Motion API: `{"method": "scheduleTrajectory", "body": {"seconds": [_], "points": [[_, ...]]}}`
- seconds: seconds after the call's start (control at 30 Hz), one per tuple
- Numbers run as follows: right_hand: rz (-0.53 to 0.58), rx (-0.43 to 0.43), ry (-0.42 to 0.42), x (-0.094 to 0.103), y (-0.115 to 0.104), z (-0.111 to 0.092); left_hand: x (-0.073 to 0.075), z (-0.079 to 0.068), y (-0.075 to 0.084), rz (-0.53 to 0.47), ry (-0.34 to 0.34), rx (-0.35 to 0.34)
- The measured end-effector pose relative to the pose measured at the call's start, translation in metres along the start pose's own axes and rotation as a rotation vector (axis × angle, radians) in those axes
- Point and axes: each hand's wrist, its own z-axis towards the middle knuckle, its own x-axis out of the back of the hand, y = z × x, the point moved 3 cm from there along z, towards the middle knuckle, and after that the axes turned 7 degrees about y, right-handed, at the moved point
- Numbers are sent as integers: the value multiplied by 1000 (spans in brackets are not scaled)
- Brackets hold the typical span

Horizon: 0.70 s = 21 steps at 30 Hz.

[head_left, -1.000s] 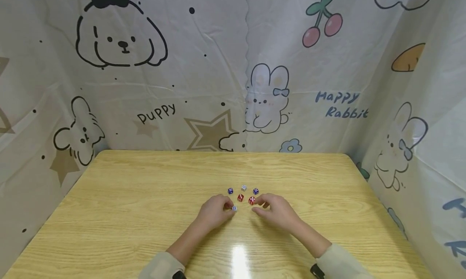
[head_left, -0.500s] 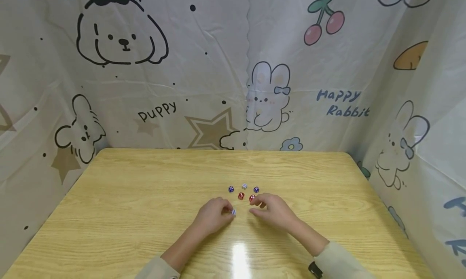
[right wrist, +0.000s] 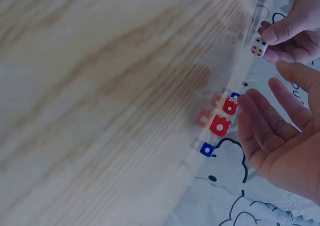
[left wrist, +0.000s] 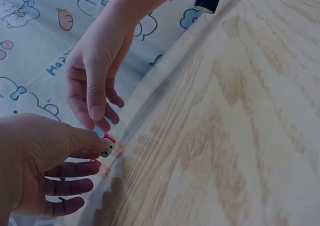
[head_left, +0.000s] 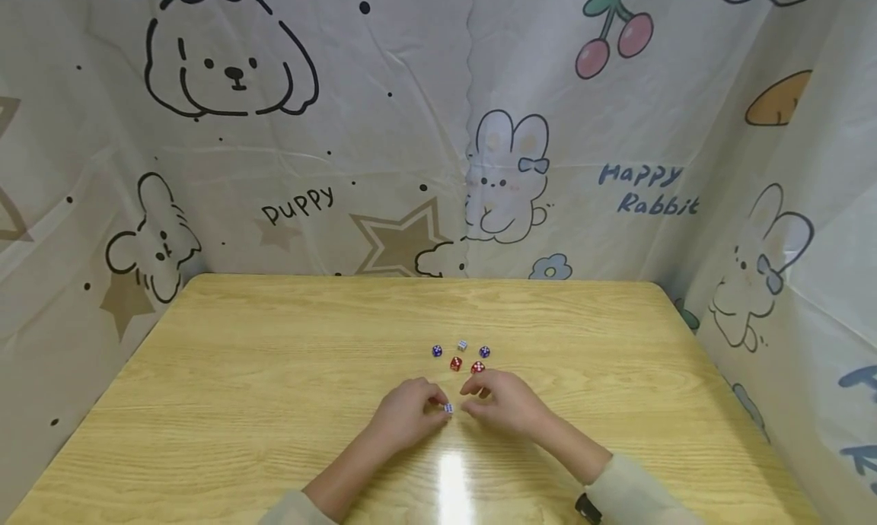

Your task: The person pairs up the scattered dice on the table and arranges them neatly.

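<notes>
My left hand (head_left: 411, 412) pinches a white die (head_left: 448, 408) between thumb and forefinger, near the middle of the table. The right wrist view shows that die's spotted faces, with my left thumb (right wrist: 282, 31) on it. Just to the right, my right hand (head_left: 507, 405) holds nothing; its fingers are loosely bent and apart from the die. Beyond the hands lie two red dice (head_left: 455, 364), two blue dice (head_left: 437, 351) and another white die (head_left: 462, 346). My right hand partly covers the nearer right red die (head_left: 478, 367) in the head view.
The wooden table (head_left: 274, 335) has a glossy surface with a bright reflection near the front. A printed cloth (head_left: 384, 129) hangs behind it and along both sides. A dark band (head_left: 588, 508) sits at my right sleeve.
My left hand has brought the white die nearer to me and slightly right. My right hand has moved left and towards me, away from the red die. The other dice lie unchanged.
</notes>
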Motion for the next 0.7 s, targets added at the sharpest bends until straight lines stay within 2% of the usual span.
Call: {"method": "scheduleTrajectory", "body": {"seconds": [0.4,0.7], "points": [[-43,59,-41,-9,-11,2,-1,-4,6,-7,-9,-17],[-88,66,-57,-14,-12,3,-4,-4,4,22,-3,-26]]}}
